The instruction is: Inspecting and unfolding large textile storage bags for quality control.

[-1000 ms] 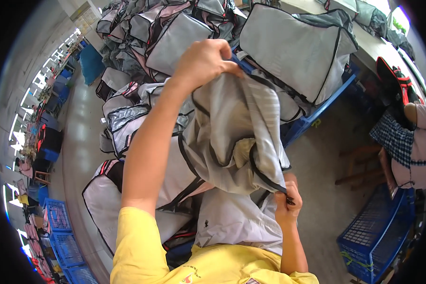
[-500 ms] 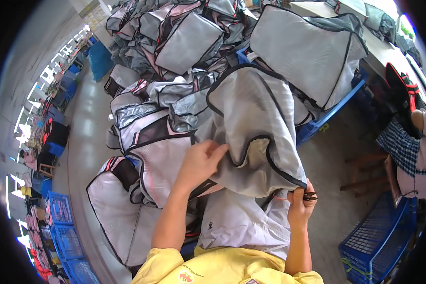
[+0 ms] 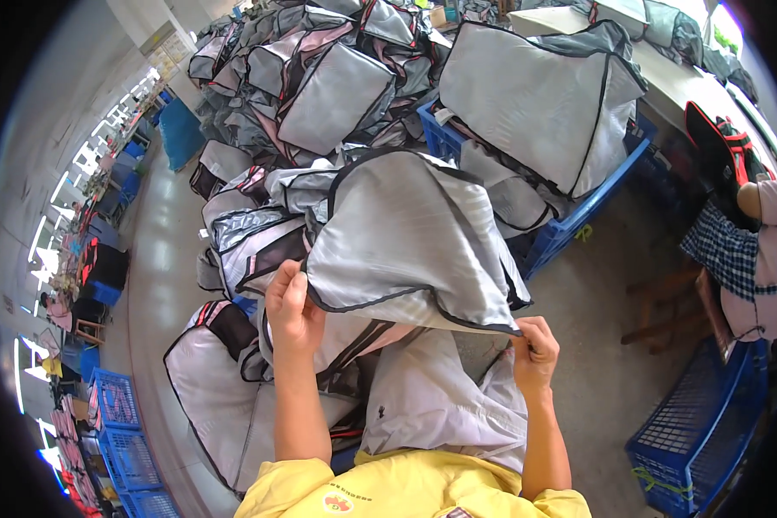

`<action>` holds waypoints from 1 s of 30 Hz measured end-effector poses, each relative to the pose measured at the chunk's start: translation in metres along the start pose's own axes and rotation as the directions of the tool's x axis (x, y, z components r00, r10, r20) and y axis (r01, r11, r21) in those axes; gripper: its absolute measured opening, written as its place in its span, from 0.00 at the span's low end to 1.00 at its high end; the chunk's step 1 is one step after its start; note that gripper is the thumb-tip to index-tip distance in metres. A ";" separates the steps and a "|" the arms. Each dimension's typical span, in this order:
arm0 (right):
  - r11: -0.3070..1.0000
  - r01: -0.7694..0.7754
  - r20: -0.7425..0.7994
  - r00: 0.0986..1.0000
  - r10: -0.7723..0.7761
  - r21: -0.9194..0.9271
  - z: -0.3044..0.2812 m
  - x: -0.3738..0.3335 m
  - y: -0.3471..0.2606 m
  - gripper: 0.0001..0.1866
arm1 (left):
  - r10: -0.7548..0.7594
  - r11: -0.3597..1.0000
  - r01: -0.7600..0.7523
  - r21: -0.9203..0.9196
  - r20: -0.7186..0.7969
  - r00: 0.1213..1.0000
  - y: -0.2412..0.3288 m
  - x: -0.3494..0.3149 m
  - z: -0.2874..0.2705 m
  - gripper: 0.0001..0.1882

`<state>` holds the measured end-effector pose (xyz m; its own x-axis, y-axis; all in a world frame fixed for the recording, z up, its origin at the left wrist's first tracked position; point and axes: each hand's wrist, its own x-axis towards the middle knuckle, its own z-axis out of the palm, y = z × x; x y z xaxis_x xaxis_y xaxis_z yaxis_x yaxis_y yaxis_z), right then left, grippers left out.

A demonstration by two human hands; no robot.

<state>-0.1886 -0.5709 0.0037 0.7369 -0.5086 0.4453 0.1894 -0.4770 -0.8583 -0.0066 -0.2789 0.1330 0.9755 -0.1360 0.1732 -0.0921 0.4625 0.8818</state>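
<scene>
The wearer's yellow T-shirt (image 3: 406, 483) lay nearest, with pale gray trousers (image 3: 440, 393) below its hem. The two bare hands were well apart, each clamped on the black-bound edge of one silver-gray fabric piece (image 3: 406, 237). The left hand (image 3: 293, 309) pinched its near left corner, the thumb laid along the top; the right hand (image 3: 536, 352) gripped its near right corner in curled fingers. The fabric piece was spread between them above and beyond the lap, its lower edge sagging slightly and a fold running toward the right hand.

Left of the legs leaned a gray bag (image 3: 216, 367) with black piping and a dark mesh part. At the right, a blue plastic crate (image 3: 699, 432) stood on the floor near a wooden stool (image 3: 665, 311), beside a person in a blue checked garment (image 3: 718, 242). Past the fabric piece, a second blue crate (image 3: 565, 233) bore a large boxy gray bag (image 3: 527, 99), close to a heap of gray, pink and black bags (image 3: 337, 99). More blue crates (image 3: 129, 432) were stacked along the left, and farther off stood a teal panel (image 3: 180, 134).
</scene>
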 end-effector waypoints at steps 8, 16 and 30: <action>0.996 -0.085 0.010 0.996 0.085 -0.018 0.008 -0.015 0.008 0.16 | -0.150 0.838 0.086 0.539 0.075 0.986 0.002 -0.060 -0.054 0.05; 0.989 -0.122 0.027 0.992 0.125 -0.084 0.003 -0.035 0.020 0.24 | -0.647 0.122 -0.147 0.982 0.191 0.738 0.019 -0.072 -0.049 0.08; 0.987 -0.133 0.102 0.984 0.143 -0.094 -0.010 -0.086 0.027 0.19 | -0.125 0.906 -0.199 0.373 0.687 0.716 -0.058 0.028 0.026 0.57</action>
<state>-0.2535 -0.5476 -0.0550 0.8188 -0.4955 0.2898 0.0276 -0.4702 -0.8821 0.0208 -0.3326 0.0979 0.5726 -0.7570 0.3149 -0.3524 0.1196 0.9282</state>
